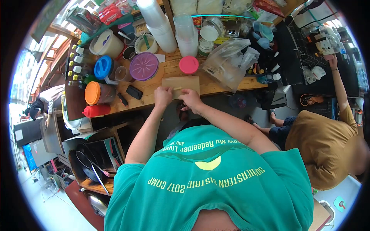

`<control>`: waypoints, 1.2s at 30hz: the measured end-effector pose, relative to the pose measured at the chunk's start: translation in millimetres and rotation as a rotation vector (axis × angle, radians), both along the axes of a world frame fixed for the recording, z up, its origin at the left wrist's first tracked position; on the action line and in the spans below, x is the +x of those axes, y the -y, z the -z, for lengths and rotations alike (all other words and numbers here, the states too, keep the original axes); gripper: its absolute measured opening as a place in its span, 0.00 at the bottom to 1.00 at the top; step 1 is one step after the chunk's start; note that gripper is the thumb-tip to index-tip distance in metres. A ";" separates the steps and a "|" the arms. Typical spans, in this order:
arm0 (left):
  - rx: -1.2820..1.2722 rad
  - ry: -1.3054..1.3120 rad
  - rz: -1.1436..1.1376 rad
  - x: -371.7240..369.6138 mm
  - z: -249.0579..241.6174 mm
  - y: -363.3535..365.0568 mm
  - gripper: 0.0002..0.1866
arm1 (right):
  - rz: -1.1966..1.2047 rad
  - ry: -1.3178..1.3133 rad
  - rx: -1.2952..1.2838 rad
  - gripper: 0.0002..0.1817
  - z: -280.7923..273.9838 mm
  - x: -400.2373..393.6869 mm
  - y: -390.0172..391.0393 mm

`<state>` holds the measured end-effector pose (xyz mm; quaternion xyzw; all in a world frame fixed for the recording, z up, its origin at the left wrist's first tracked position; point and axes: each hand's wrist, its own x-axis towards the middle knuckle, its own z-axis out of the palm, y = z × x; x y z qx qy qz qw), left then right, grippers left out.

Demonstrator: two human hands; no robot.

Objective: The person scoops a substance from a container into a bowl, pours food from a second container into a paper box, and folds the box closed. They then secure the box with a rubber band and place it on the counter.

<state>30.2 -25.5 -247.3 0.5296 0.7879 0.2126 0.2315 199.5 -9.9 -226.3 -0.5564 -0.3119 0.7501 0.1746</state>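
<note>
A flat piece of brown paper (187,81), maybe a paper bag, lies at the front edge of the wooden counter. My left hand (163,96) pinches its near left corner, fingers pressed together. On the near edge further right, my right hand (190,100) grips the paper between thumb and fingers. A narrow strip along that edge looks folded between both hands. Just behind the paper stands a container with a pink lid (189,65). To the left of my left hand lie a black case (134,92) and a small tool with a dark handle (122,99).
Purple-lidded (144,66), blue-lidded (103,67) and orange-lidded (93,93) tubs crowd the counter's left, with a red squeeze bottle (94,111). Stacked clear cups (187,36) stand behind; a plastic bag (227,63) lies right. A person in a brown shirt (322,148) sits at right.
</note>
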 end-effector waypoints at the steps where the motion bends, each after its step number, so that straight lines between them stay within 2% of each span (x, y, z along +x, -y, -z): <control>1: 0.000 0.020 0.004 -0.2 0.2 -0.1 0.15 | 0.000 -0.002 0.003 0.27 -0.2 -0.8 -1.3; 7: 0.006 0.118 0.016 3.3 7.8 -0.8 0.15 | -0.011 -0.169 -0.206 0.26 3.6 2.8 -12.9; 9: 0.016 0.134 0.022 7.1 9.4 -1.7 0.15 | -0.014 -0.257 -0.236 0.18 7.3 9.4 -14.8; 10: 0.005 0.122 0.024 9.8 9.0 -2.4 0.15 | -0.019 -0.257 -0.236 0.18 9.4 12.9 -15.7; 12: -0.001 0.111 0.019 13.1 6.0 -5.2 0.15 | -0.204 0.082 0.147 0.11 11.1 20.3 -21.1; 13: -0.055 0.130 -0.021 14.7 3.8 -5.2 0.15 | -0.211 0.081 0.148 0.11 11.0 24.3 -23.1; 15: -0.107 0.151 -0.065 18.6 -1.2 -5.6 0.15 | -0.284 0.423 1.101 0.10 9.8 31.2 -27.7; 16: -0.085 0.107 -0.046 20.4 -3.9 -5.3 0.16 | -0.290 0.420 1.103 0.10 9.0 31.3 -30.1; 18: -0.062 0.060 -0.036 22.2 -7.5 -5.0 0.16 | -0.370 0.513 1.266 0.11 9.4 27.4 -35.8; 20: -0.059 0.014 0.008 22.2 -9.1 -6.6 0.18 | -0.386 0.516 1.252 0.09 10.9 24.6 -41.9; 26: -0.077 0.057 -0.104 16.1 -45.8 18.7 0.21 | -0.366 0.513 1.273 0.07 31.5 26.7 -38.6; 29: -0.102 -0.022 -0.233 -16.7 -50.1 65.4 0.23 | -0.370 0.518 1.308 0.06 31.1 24.2 -39.0; 30: -0.231 0.019 -0.304 -36.3 -52.4 83.3 0.27 | -0.362 0.509 1.314 0.06 30.8 23.6 -38.3; 32: -0.264 -0.048 -0.460 -93.1 -31.5 129.4 0.28 | -0.332 0.482 1.329 0.06 24.7 22.6 -36.0; 33: -0.138 -0.163 -0.528 -134.3 -2.4 157.2 0.25 | -0.339 0.469 1.344 0.06 22.6 21.6 -36.2; 34: -0.256 0.001 -0.715 -167.5 -16.4 170.4 0.20 | -0.347 0.473 1.335 0.07 21.9 21.2 -36.1; 35: -0.249 0.050 -0.910 -226.8 23.6 194.3 0.17 | -0.354 0.479 1.324 0.08 19.9 20.8 -35.4; 36: -0.212 -0.058 -0.948 -253.9 4.5 204.3 0.17 | -0.357 0.480 1.332 0.08 17.2 21.0 -34.1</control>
